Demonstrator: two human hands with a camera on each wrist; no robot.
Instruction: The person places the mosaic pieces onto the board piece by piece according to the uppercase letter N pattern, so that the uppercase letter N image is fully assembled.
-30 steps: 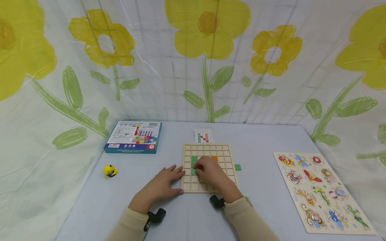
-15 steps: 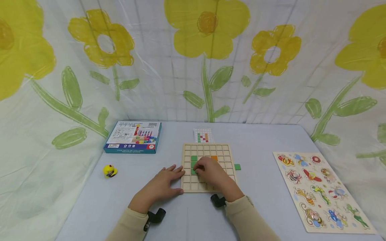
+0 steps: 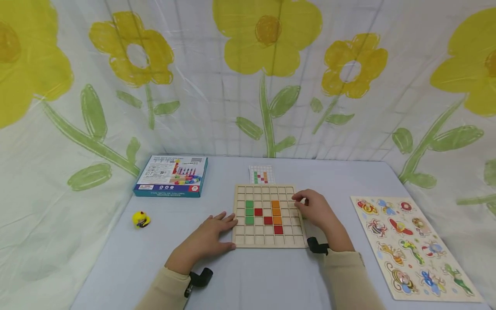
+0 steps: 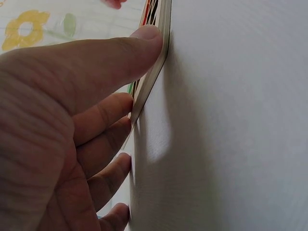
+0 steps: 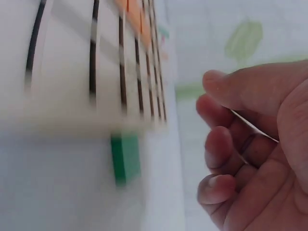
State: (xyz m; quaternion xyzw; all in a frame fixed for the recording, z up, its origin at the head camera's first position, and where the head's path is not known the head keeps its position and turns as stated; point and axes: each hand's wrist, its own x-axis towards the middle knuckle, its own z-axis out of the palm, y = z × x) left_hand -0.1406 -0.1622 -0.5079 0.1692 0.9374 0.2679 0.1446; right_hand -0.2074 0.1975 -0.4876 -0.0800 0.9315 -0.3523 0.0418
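A wooden grid board point(image 3: 249, 240) lies at the middle of the table, with a column of green tiles point(image 3: 249, 212), a diagonal of red tiles point(image 3: 268, 220) and a column of orange tiles point(image 3: 276, 211) in its cells. My left hand point(image 3: 209, 236) has its fingers spread at the board's left edge; the left wrist view shows the thumb point(image 4: 139, 45) along that edge. Over the right edge is my right hand point(image 3: 319, 211), fingers loosely bent, holding nothing. A loose green tile point(image 5: 126, 159) lies beside the board in the right wrist view, hidden by this hand in the head view.
Behind the board lies a pattern card point(image 3: 261, 174) with coloured squares. A blue and white box point(image 3: 170, 176) and a yellow toy point(image 3: 141, 219) are on the left. To the right lies an insect picture puzzle board point(image 3: 414, 249). A flowered curtain point(image 3: 201, 107) hangs behind the table.
My right hand has moved off the green column to the board's right edge, uncovering red and orange tiles. It now covers the loose green tile in the head view. The left hand stays put.
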